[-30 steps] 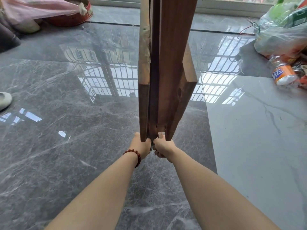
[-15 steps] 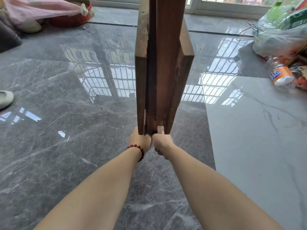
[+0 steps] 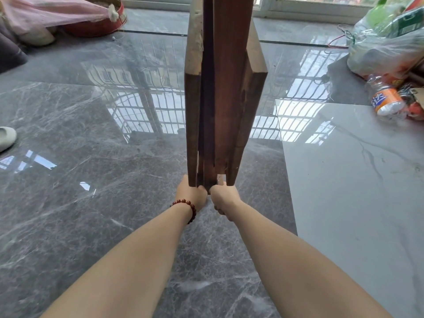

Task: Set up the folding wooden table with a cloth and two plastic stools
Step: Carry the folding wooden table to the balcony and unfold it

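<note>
Both fists, left hand (image 3: 191, 196) and right hand (image 3: 223, 198), clamp the folded table's (image 3: 226, 88) dark, worn, flat planks, centre frame, above glossy grey marble floor (image 3: 91, 203).

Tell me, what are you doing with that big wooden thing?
A person grips the near end of a folding wooden table with the left hand and the right hand. It is folded flat and held edge-on above the shiny marble floor. No cloth or stools are in view. A plastic bottle lies off to the right.
</note>
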Action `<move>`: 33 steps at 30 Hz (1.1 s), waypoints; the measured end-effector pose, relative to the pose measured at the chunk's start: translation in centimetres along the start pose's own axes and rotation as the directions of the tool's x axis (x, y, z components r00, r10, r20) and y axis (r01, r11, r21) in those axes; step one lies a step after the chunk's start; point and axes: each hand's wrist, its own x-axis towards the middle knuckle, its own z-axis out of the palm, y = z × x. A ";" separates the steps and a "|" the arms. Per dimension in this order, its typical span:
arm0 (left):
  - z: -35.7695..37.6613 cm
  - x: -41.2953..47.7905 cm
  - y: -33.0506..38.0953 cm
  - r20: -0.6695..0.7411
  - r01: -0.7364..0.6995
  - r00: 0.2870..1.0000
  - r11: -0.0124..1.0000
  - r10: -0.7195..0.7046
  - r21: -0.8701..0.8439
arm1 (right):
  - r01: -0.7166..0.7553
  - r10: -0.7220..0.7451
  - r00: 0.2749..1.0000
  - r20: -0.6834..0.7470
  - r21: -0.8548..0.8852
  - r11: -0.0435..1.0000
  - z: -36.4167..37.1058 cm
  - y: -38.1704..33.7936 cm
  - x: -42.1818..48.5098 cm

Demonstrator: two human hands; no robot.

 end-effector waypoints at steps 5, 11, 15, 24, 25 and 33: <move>0.6 0.1 -0.8 0.089 0.093 0.992 0.992 -0.085 -0.084 | 0.049 -0.049 0.998 0.026 -0.002 0.999 -0.2 1.3 1.3; 0.7 0.7 -1.0 0.179 0.192 0.972 0.953 -0.152 -0.235 | 0.001 -0.012 0.996 0.083 0.135 0.991 0.2 1.7 2.7; 0.3 0.6 0.0 0.316 0.428 0.892 0.828 -0.323 -0.362 | -0.052 0.034 0.995 0.089 0.201 0.978 0.5 1.6 3.2; 0.8 0.0 0.4 0.152 0.311 0.950 0.880 -0.274 -0.360 | 0.003 0.006 0.999 -0.033 0.257 0.966 1.2 1.7 2.8; 0.8 0.1 0.5 0.143 0.282 0.959 0.891 -0.247 -0.355 | 0.010 0.003 0.999 -0.046 0.271 0.963 1.2 1.5 2.6; 0.2 0.5 0.3 0.151 0.263 0.964 0.890 -0.221 -0.373 | 0.023 0.000 0.995 -0.099 0.229 0.973 1.2 0.8 1.6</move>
